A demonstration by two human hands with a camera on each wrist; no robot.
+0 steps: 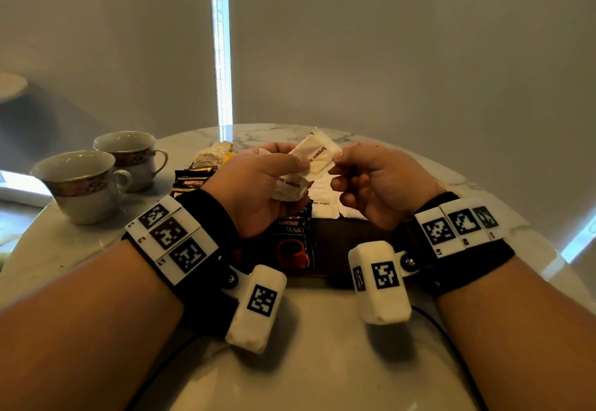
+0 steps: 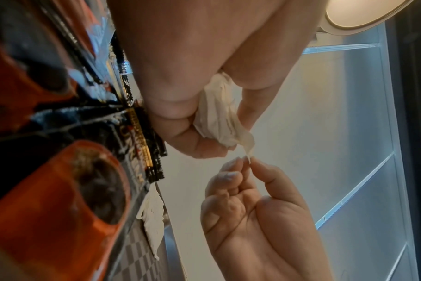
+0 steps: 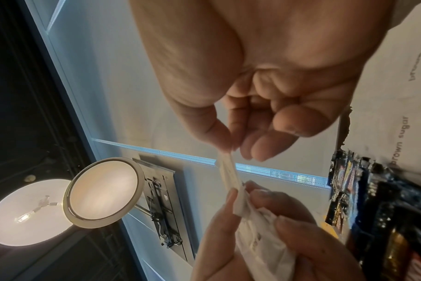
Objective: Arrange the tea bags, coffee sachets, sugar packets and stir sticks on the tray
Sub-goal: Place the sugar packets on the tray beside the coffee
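Sugar packets (image 1: 292, 181) sit bunched in the left hand (image 1: 258, 181), held above the dark tray (image 1: 335, 236) on the marble surface (image 1: 306, 330), the fingers curled round the wad. More packets (image 1: 325, 201) and coffee sachets (image 1: 292, 239) lie on the tray. The right hand (image 1: 377, 181) pinches one packet (image 1: 317, 152) by its corner. They look light, soft paper that crumples and may tear; I would take each by a sealed edge, pinching gently.
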